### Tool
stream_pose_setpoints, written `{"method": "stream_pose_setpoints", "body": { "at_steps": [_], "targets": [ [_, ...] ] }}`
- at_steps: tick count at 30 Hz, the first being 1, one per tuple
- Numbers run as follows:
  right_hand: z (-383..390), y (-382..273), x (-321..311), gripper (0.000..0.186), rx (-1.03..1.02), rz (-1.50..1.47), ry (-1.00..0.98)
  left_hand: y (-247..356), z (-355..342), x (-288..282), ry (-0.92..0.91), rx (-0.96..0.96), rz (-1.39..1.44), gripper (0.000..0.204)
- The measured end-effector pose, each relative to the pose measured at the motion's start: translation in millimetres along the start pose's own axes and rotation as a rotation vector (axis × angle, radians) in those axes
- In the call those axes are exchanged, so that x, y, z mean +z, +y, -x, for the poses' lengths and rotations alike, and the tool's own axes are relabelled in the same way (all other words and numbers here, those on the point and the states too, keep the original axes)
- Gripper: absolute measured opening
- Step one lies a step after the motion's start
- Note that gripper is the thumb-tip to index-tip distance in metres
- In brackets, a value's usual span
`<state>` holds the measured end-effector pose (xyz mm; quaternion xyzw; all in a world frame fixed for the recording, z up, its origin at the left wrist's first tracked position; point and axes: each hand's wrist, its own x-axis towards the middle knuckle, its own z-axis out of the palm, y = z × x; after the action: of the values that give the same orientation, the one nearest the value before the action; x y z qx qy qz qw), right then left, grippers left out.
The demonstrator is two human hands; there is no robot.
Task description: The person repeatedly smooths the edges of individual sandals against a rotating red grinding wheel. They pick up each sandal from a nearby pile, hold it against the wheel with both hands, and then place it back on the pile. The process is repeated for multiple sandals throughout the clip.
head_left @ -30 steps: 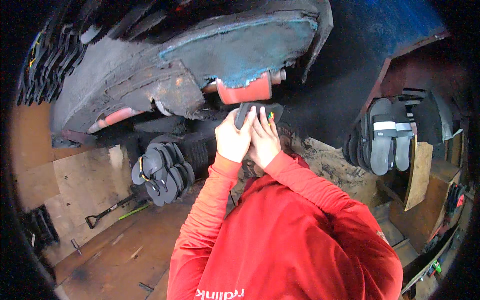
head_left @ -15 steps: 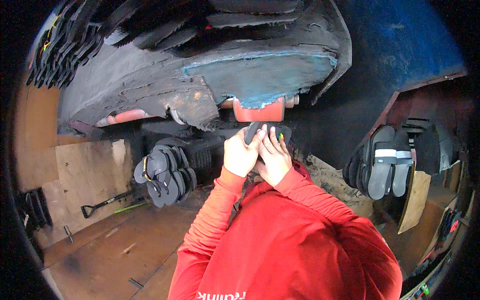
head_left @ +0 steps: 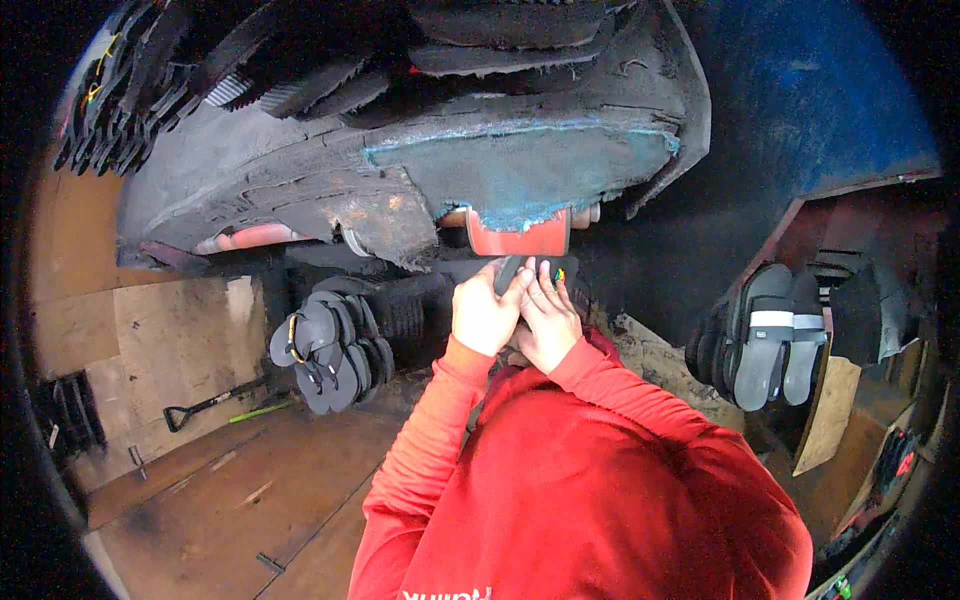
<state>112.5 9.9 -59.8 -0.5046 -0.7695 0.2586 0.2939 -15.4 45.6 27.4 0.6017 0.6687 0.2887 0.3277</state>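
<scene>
My left hand [head_left: 484, 312] and my right hand [head_left: 549, 320] are close together in the middle, both closed around a dark flip-flop [head_left: 508, 274]. The flip-flop is tilted, so mostly a narrow edge of it shows between my fingers. A small patch of green, yellow and red shows beside my right fingers. Just beyond my fingertips is a red roller [head_left: 518, 240], which looks like a sanding wheel. The flip-flop's far end lies close to it; I cannot tell whether they touch. A frayed blue-grey cloth flap [head_left: 530, 170] hangs over the roller's top.
Several grey flip-flops [head_left: 330, 350] hang in a bunch at the left. Slide sandals with white straps [head_left: 770, 335] hang at the right. Dark soles [head_left: 510, 30] are piled on the dusty machine cover above. A dark-handled tool [head_left: 212, 405] lies low on the left.
The flip-flop has turned in my hands, showing its narrow edge where more of its flat face showed before. My hands sit slightly lower in the picture, as the whole view has shifted a little.
</scene>
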Motion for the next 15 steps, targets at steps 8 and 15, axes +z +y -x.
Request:
{"method": "stream_pose_setpoints", "body": {
  "at_steps": [8, 15],
  "targets": [
    [-2.0, 4.3, -2.4, 0.060, -0.189, -0.046, 0.075, 6.6, 22.0, -9.8, 0.077, -0.034, 0.000, 0.038],
    [-4.4, 14.7, 3.5, 0.053, -0.453, -0.016, 0.156, 4.1, 52.1, -7.2, 0.207, 0.078, 0.018, 0.041]
  ]
}}
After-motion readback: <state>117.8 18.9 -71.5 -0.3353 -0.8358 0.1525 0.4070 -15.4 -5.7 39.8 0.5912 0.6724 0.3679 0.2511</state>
